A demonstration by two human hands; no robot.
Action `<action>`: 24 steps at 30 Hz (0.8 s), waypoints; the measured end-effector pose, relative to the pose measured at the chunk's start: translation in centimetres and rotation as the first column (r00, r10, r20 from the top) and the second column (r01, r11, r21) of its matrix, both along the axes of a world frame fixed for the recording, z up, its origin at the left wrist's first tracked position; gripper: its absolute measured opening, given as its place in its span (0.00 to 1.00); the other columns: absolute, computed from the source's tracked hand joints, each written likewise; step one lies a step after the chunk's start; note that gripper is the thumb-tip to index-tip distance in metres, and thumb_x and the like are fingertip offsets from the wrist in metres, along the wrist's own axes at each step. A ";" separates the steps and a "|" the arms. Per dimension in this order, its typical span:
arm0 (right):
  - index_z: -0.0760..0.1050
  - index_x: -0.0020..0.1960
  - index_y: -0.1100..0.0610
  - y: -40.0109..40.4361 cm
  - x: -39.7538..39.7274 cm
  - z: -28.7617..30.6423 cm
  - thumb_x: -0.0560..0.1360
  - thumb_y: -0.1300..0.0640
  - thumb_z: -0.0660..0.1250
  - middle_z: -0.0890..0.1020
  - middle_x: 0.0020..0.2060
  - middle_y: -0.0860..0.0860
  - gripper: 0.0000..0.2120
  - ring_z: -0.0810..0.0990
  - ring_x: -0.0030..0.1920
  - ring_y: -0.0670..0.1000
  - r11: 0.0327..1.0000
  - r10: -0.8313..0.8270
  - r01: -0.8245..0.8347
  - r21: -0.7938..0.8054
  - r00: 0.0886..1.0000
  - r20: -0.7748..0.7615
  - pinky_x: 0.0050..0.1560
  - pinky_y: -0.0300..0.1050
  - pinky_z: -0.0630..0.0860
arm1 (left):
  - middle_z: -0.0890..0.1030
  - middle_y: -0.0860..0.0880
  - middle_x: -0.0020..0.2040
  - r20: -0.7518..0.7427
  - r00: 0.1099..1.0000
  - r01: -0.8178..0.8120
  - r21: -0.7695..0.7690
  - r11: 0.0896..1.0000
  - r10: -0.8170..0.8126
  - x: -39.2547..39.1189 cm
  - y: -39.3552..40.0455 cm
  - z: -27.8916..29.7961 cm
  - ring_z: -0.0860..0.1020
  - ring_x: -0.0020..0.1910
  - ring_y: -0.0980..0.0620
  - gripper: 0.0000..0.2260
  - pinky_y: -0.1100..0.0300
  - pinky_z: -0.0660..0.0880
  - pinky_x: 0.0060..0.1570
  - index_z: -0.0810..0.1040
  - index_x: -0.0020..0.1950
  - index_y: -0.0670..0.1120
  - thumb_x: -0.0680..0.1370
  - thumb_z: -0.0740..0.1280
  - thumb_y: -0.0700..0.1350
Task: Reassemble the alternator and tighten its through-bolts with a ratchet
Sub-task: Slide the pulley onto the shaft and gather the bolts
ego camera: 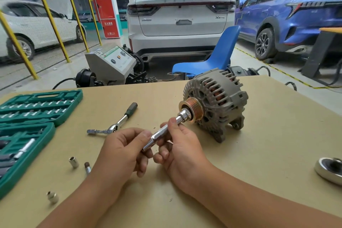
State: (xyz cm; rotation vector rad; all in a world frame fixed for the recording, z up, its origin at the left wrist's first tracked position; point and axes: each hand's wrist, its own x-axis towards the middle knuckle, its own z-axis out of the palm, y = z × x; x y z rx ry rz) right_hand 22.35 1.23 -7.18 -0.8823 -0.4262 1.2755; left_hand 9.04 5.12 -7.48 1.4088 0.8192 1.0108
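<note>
Left hand (pixel 127 146): fingertips pinch the near end of the extension bar (pixel 162 134).
Right hand (pixel 175 146): thumb and fingers curl round the bar's middle.
Bar: smooth chrome, likely slippery — hold the knurled band.
Alternator (pixel 216 103): on the table (pixel 268 135), past the hands; likely heavy, rigid cast metal — grip the ribbed housing.
Axis: pulley (pixel 193 110) faces the camera, shaft in line with the bar.
Ratchet (pixel 118 122): lying untouched, left.
</note>
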 end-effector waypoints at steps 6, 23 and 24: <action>0.74 0.48 0.60 0.0 0.1 -0.1 0.85 0.49 0.60 0.76 0.29 0.54 0.15 0.65 0.22 0.49 0.998 0.041 -0.042 0.039 0.999 0.016 0.25 0.40 0.69 | 0.78 0.41 0.30 0.024 0.998 -0.060 0.115 0.992 0.057 -0.3 0.3 0.0 0.70 0.22 0.47 0.07 0.60 0.68 0.22 0.86 0.42 0.45 0.76 0.72 0.48; 0.73 0.51 0.61 0.2 0.6 -0.1 0.85 0.49 0.60 0.79 0.32 0.56 0.14 0.65 0.22 0.49 0.999 0.014 -0.014 0.037 1.000 -0.003 0.24 0.41 0.69 | 0.80 0.39 0.32 0.044 0.999 0.029 -0.061 0.998 -0.026 -0.4 -0.1 0.9 0.75 0.22 0.48 0.13 0.59 0.71 0.21 0.87 0.45 0.45 0.68 0.74 0.52; 0.73 0.51 0.61 0.2 0.6 -0.1 0.85 0.49 0.60 0.80 0.33 0.56 0.14 0.65 0.22 0.49 0.999 0.019 -0.019 0.041 1.000 0.002 0.24 0.41 0.69 | 0.79 0.39 0.32 0.044 0.999 0.017 -0.040 0.999 -0.015 -0.4 -0.1 0.9 0.74 0.22 0.48 0.11 0.59 0.70 0.21 0.87 0.44 0.44 0.68 0.76 0.51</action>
